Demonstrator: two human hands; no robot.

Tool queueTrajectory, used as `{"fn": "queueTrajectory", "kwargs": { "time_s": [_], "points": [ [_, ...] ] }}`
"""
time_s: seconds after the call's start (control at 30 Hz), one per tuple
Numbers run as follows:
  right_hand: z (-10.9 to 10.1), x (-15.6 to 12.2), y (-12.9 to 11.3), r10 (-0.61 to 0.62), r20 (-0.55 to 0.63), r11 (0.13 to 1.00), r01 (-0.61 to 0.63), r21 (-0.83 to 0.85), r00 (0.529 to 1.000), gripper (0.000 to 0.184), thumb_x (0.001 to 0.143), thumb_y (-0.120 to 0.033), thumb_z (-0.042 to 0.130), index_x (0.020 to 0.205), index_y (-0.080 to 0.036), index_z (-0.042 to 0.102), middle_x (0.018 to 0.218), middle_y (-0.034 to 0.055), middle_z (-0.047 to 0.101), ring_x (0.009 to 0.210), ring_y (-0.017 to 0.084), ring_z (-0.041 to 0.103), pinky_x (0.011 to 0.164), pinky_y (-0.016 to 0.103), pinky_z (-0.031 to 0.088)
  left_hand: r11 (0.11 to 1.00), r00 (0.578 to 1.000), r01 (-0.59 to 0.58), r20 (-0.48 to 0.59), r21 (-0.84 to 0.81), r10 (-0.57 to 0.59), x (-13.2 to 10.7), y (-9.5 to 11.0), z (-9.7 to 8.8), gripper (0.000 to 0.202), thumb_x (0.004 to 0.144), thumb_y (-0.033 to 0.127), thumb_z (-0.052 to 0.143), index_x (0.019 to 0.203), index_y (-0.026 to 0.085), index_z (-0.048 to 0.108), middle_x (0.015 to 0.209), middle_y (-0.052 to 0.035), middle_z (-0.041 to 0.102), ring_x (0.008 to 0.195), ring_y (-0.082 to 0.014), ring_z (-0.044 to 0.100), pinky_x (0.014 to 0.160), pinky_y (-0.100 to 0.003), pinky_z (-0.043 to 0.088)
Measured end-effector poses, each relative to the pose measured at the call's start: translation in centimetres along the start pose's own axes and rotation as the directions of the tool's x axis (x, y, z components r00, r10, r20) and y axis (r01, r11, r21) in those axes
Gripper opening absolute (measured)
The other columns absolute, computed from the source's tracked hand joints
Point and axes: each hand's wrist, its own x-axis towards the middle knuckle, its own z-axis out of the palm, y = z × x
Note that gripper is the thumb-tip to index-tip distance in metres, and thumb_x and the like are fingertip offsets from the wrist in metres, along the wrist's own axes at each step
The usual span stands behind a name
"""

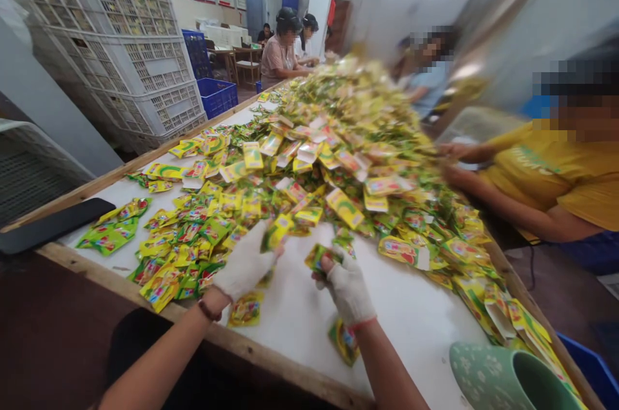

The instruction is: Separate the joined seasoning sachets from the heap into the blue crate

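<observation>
Both my hands wear white knit gloves and work at the near edge of a long white table (309, 313). My left hand (244, 262) is closed on a yellow-green sachet (276, 231) at the edge of the heap. My right hand (345, 287) pinches another small green-and-yellow sachet (319, 256) just above the table. A big heap of yellow, green and red sachets (338, 158) runs along the table away from me. Loose sachets lie under my wrists (246, 308) and beside my right forearm (344, 340).
A green ceramic cup (503, 374) stands at the near right corner. A dark phone (51, 224) lies on the table's left rim. White crates (120, 42) are stacked at left, with blue crates behind. A person in yellow (556, 184) reaches in from the right; others work farther along.
</observation>
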Motion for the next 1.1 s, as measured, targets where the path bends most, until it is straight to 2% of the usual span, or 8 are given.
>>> {"fn": "queueTrajectory", "kwargs": {
  "time_s": [0.17, 0.3, 0.57, 0.67, 0.73, 0.83, 0.9, 1.1],
  "points": [
    [1.4, -1.1, 0.3, 0.214, 0.295, 0.912, -0.299, 0.281, 0.931, 0.051, 0.056, -0.043, 0.085, 0.094, -0.019, 0.06, 0.08, 0.0008, 0.064, 0.057, 0.009, 0.058, 0.046, 0.018, 0.043, 0.656, 0.997, 0.044, 0.071, -0.754, 0.015, -2.9, 1.1, 1.3, 0.066, 0.079, 0.043, 0.061, 0.136, 0.019, 0.038, 0.124, -0.0111, 0.06, 0.113, -0.0237, 0.057, 0.096, -0.036, 0.046],
    [1.6, -1.3, 0.6, 0.203, 0.256, 0.91, -0.279, 0.308, 0.945, 0.044, 0.059, -0.038, 0.085, 0.092, -0.02, 0.062, 0.076, -0.0013, 0.062, 0.056, 0.008, 0.054, 0.046, 0.018, 0.042, 0.502, 0.986, 0.136, 0.165, -0.854, 0.014, -3.8, 1.9, 2.2, 0.073, 0.072, 0.041, 0.07, 0.136, 0.021, 0.039, 0.121, -0.0106, 0.061, 0.111, -0.0242, 0.058, 0.096, -0.037, 0.047],
    [1.4, -1.4, -0.1, 0.189, 0.282, 0.918, -0.271, 0.29, 0.941, 0.046, 0.062, -0.041, 0.082, 0.096, -0.02, 0.061, 0.076, -0.0002, 0.064, 0.055, 0.009, 0.055, 0.045, 0.018, 0.041, 0.56, 0.982, 0.106, 0.175, -0.821, 0.07, -2.9, 0.7, 1.9, 0.068, 0.076, 0.042, 0.066, 0.135, 0.021, 0.041, 0.126, -0.0129, 0.059, 0.116, -0.0268, 0.056, 0.1, -0.04, 0.045],
    [0.7, -1.1, -0.6, 0.109, 0.178, 0.978, -0.137, 0.157, 0.978, 0.038, 0.065, -0.041, 0.078, 0.087, -0.018, 0.058, 0.067, -0.0016, 0.061, 0.051, 0.009, 0.054, 0.042, 0.017, 0.038, 0.8, 0.995, -0.09, -0.017, -0.593, 0.1, -2.4, 0.6, 0.5, 0.083, 0.074, 0.043, 0.068, 0.143, 0.021, 0.028, 0.141, -0.0144, 0.047, 0.131, -0.0312, 0.042, 0.107, -0.047, 0.036],
    [0.0, -0.9, -1.0, 0.057, 0.171, 0.998, -0.052, -0.031, 0.984, 0.032, 0.067, -0.04, 0.076, 0.079, -0.018, 0.056, 0.06, -0.003, 0.058, 0.048, 0.009, 0.054, 0.041, 0.018, 0.037, 0.946, 0.957, -0.281, -0.116, -0.16, 0.265, -2.3, 1.1, -0.7, 0.091, 0.066, 0.041, 0.076, 0.143, 0.023, 0.03, 0.147, -0.0131, 0.038, 0.139, -0.0351, 0.027, 0.114, -0.054, 0.022],
    [-0.5, -1.0, -1.5, 0.051, 0.249, 0.966, 0.015, -0.258, 0.967, 0.027, 0.069, -0.036, 0.072, 0.072, -0.017, 0.054, 0.054, -0.0041, 0.055, 0.045, 0.009, 0.051, 0.042, 0.019, 0.038, 0.763, 0.861, -0.503, 0.156, 0.405, 0.485, -2.6, 2.1, -1.6, 0.073, 0.062, 0.032, 0.078, 0.129, 0.025, 0.049, 0.138, -0.0101, 0.05, 0.138, -0.0384, 0.028, 0.113, -0.062, 0.006],
    [-0.4, -1.1, -1.5, 0.04, 0.258, 0.949, 0.044, -0.312, 0.965, 0.023, 0.071, -0.035, 0.069, 0.074, -0.017, 0.054, 0.054, -0.0046, 0.054, 0.045, 0.009, 0.05, 0.043, 0.02, 0.038, 0.641, 0.834, -0.552, 0.325, 0.533, 0.446, -2.8, 2.3, -1.3, 0.054, 0.065, 0.027, 0.074, 0.116, 0.023, 0.057, 0.119, -0.0095, 0.062, 0.123, -0.0352, 0.046, 0.11, -0.061, 0.018],
    [0.2, -1.2, -1.0, -0.257, 0.037, 0.889, 0.251, -0.382, 0.966, 0.026, 0.08, -0.045, 0.058, 0.084, -0.02, 0.05, 0.062, -0.0049, 0.052, 0.047, 0.009, 0.048, 0.043, 0.022, 0.04, 0.699, 0.938, -0.345, 0.214, 0.626, 0.272, -3.3, 0.8, 0.9, 0.048, 0.068, 0.032, 0.068, 0.111, 0.019, 0.054, 0.105, -0.0098, 0.058, 0.101, -0.0302, 0.055, 0.083, -0.041, 0.048]
  ]
}}
